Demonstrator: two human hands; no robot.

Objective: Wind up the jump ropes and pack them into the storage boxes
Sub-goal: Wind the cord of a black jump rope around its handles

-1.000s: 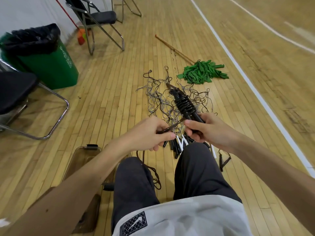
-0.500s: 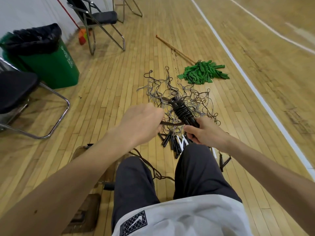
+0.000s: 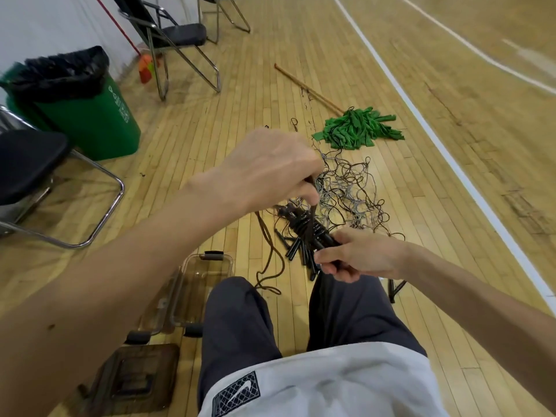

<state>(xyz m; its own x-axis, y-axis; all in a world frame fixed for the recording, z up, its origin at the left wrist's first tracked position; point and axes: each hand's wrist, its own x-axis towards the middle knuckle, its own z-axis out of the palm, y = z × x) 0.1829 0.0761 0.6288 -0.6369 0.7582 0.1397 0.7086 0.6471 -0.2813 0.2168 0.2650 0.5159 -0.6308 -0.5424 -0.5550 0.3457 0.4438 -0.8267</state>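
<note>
left hand point(image 3: 267, 170): fingers mostly hidden behind its back | chair point(image 3: 27, 164): cut by left edge | bin point(image 3: 90, 124): print unreadable

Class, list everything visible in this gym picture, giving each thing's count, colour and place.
Jump rope handles: one bundle, black, cord-wrapped, gripped in the right hand.
Brown cord: one, brown, pinched by the left hand above the bundle.
Tangled ropes: one pile, grey-brown, floor ahead.
Loose handles: several, black, floor below the bundle.
Storage box: one, clear, floor beside the left knee.
Lid: one, brownish, floor at lower left.
Mop: one, green, floor beyond the ropes.
Bin: one, green, black-lined, left.
Chairs: three, black-seated, left and top.
Left hand: one, raised, fingers pinching the cord.
Right hand: one, lower, fingers curled round the handles.
</note>
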